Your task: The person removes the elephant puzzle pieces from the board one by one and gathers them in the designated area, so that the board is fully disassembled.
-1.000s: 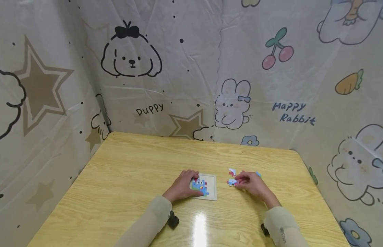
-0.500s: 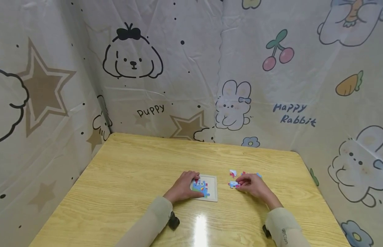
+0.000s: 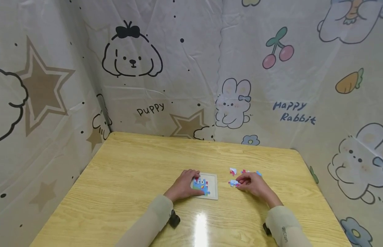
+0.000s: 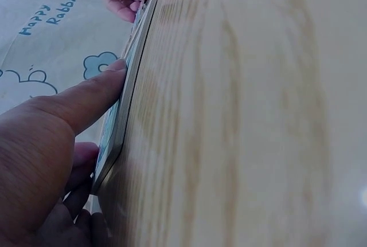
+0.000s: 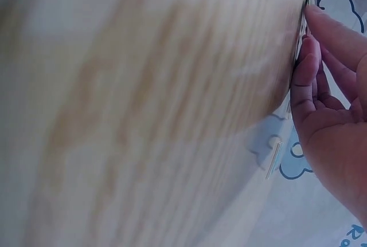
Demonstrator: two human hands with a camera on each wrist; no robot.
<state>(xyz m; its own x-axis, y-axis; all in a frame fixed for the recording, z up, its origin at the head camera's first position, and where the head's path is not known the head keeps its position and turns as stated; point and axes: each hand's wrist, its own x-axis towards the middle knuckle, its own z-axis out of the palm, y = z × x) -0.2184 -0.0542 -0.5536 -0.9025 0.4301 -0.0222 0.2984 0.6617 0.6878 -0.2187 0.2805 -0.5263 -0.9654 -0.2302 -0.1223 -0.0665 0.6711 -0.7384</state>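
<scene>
A big pale cloth (image 3: 191,75) hangs at the back and both sides, with a puppy face (image 3: 132,62) and brown stars (image 3: 44,91) on it. Next comes a yellow wood desk (image 3: 142,168), with a shiny white spot (image 3: 200,230) near the front. A cream left sleeve (image 3: 148,219) and a cream right sleeve (image 3: 285,226) reach in over it.

The left hand (image 3: 182,187) has its grip clamped on the left side of a square puzzle tray (image 3: 213,187), thumb on the near side and fingers round the far side. The right hand (image 3: 252,184) has its grip pinched on a pale blue puzzle piece (image 3: 233,183), thumb and finger together at its right end. The tray is on the desk between the two hands. Its left part holds a blue joined picture (image 3: 201,185); its right part is bare.

The pale blue piece is right of the tray, near but not touching. I cannot tell if it is off the desk. Just behind it lies a white and red piece (image 3: 233,171). A red piece (image 3: 244,171) and a blue piece (image 3: 258,173) peek out past the right hand.
</scene>
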